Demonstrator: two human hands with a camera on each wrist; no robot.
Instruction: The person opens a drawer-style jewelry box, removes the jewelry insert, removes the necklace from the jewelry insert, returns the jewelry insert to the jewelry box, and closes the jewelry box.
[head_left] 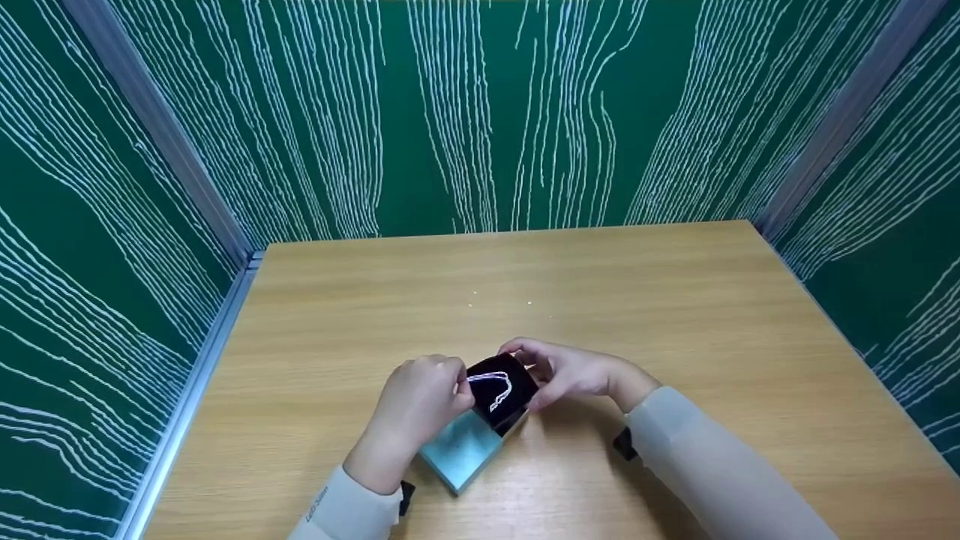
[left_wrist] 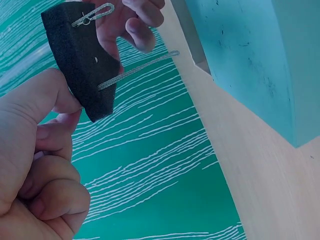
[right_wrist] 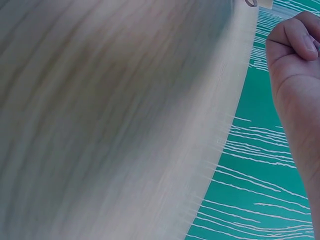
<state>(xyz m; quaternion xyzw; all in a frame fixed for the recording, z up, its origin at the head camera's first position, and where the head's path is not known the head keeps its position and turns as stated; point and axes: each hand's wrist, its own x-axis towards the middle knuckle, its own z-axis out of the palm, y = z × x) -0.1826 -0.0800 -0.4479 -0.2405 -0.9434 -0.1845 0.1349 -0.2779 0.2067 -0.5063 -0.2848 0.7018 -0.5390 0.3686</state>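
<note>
- Black foam insert [head_left: 489,391]: outside the turquoise box [head_left: 461,450], raised between both hands at the box's far edge; overlap with the box cannot be determined.
- Left hand [head_left: 426,390]: grip narrow, pinching the insert's edge.
- Right hand [head_left: 574,373]: grip appears curled around the insert's opposite side.
- Silver-coloured chain [left_wrist: 135,71]: on the insert, loop ends projecting; seating judged incomplete.
- Remaining: chain unsettled, insert not lying in the box; box resting on the surface [head_left: 637,285].

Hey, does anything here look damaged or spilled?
Small dark scuff-like marks stand out on the otherwise plain, rectangular turquoise box. Tiny pale specks also dot the brown wooden table, too small to identify.
</note>
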